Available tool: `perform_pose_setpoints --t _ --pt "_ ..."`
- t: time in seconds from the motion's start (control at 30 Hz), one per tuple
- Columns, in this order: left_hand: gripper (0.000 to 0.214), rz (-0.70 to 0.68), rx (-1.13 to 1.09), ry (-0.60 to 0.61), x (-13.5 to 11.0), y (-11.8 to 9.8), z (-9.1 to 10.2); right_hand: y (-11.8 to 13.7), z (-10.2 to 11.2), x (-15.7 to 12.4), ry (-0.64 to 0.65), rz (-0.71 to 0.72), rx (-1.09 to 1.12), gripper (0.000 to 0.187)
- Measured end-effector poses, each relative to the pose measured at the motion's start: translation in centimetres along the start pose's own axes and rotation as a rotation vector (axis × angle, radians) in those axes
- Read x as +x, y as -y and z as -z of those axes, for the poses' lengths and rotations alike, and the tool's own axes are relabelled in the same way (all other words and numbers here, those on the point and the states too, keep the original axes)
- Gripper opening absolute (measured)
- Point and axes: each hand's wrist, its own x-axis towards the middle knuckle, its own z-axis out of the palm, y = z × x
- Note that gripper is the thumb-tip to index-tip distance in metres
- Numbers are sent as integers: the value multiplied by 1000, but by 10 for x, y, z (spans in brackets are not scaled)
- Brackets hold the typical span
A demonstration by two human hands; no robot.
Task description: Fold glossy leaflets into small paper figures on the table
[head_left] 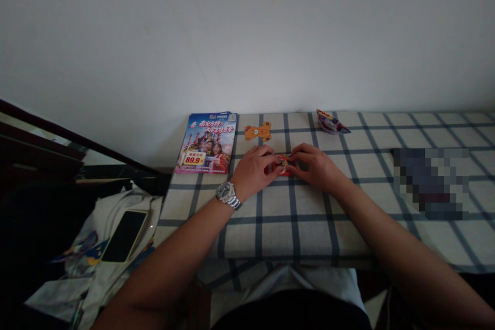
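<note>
Left hand point(255, 165) and right hand point(315, 166) pinching small red item point(285, 166) on checked cloth point(273, 229), work looks unfinished, opened or folded too small to tell.

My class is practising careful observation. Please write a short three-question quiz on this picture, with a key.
1. On which wrist is the metal watch?
2. True or false: going left to right, the bear cutout lies between the leaflet and the purple packet.
3. Which item do the left hand and right hand both touch? A) phone B) small red packet C) bear cutout

Key: 1. left; 2. true; 3. B
</note>
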Motion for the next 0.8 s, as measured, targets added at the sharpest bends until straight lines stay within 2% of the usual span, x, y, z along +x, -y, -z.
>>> perform_pose_setpoints --t 0.8 --pt "23 -12 103 18 -1 -3 -3 4 -4 -1 24 50 -145 14"
